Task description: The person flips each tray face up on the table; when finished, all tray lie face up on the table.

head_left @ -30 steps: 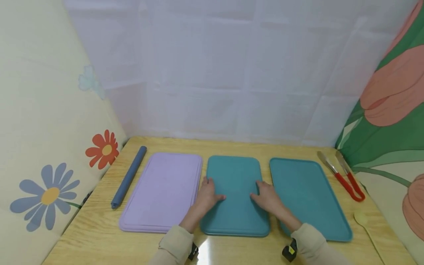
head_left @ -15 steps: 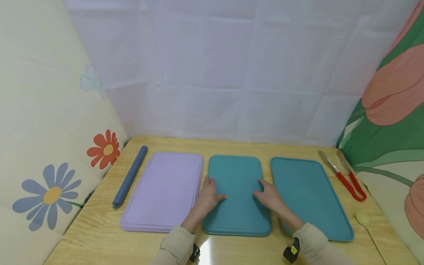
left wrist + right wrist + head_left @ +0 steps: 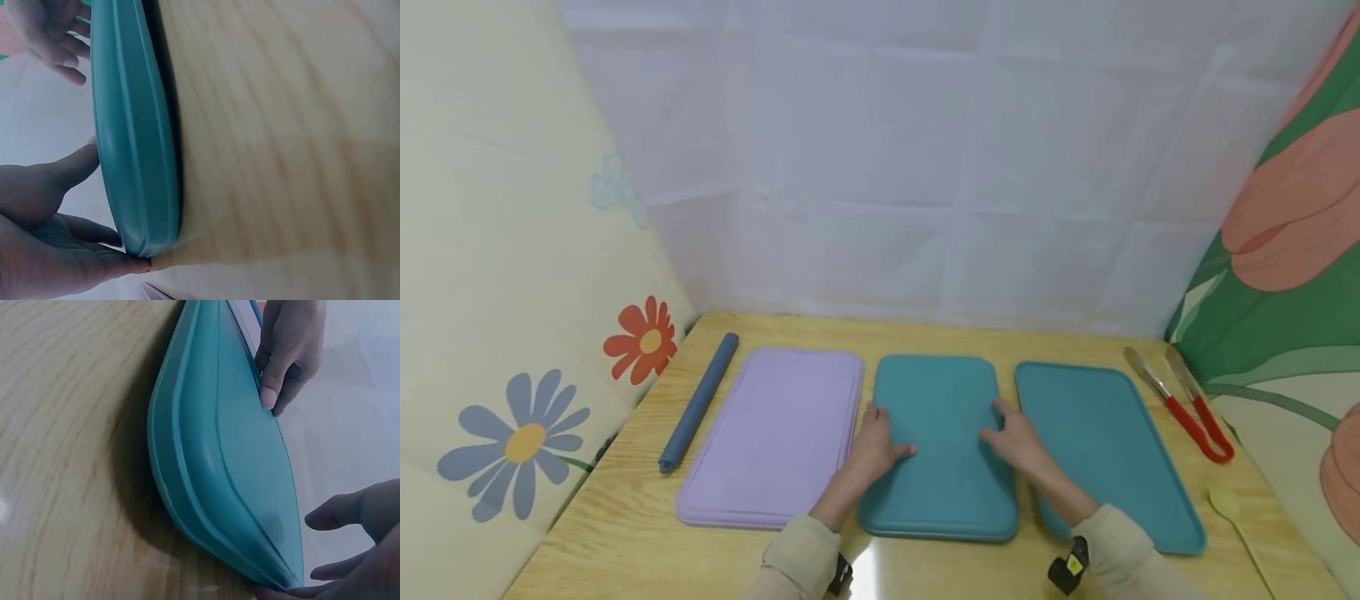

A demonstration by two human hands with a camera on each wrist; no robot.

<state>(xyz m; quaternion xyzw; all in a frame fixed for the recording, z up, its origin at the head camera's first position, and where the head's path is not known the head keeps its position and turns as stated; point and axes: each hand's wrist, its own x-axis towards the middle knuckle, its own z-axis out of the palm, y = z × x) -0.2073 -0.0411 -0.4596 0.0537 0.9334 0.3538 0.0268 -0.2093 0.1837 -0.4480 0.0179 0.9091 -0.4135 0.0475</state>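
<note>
In the middle of the head view lies a flat teal tray (image 3: pixel 937 492) with a smooth top; the wrist views show its layered rim. My left hand (image 3: pixel 872 446) grips its left edge, thumb on top and fingers along the side. Beside the opposite edge is my right hand (image 3: pixel 1017 437). In the right wrist view that hand's thumb (image 3: pixel 337 511) stands off the top surface, while its lower fingers touch the rim. A purple tray (image 3: pixel 775 433) lies flat to the left. Partly behind my right forearm is a second teal tray (image 3: pixel 1105 450), with a raised rim.
A blue rolled-up mat or tube (image 3: pixel 698 404) lies at the left side of the wooden table (image 3: pixel 625 533). Red-handled tongs (image 3: pixel 1187 412) and a pale spoon (image 3: pixel 1236 525) lie at the right. White cloth (image 3: pixel 925 167) hangs behind, with flower-printed cloth (image 3: pixel 512 250) at the sides.
My right hand has shifted slightly to the right against the teal tray's edge. The left hand keeps its place on the tray. The whole head view has drifted a little.
</note>
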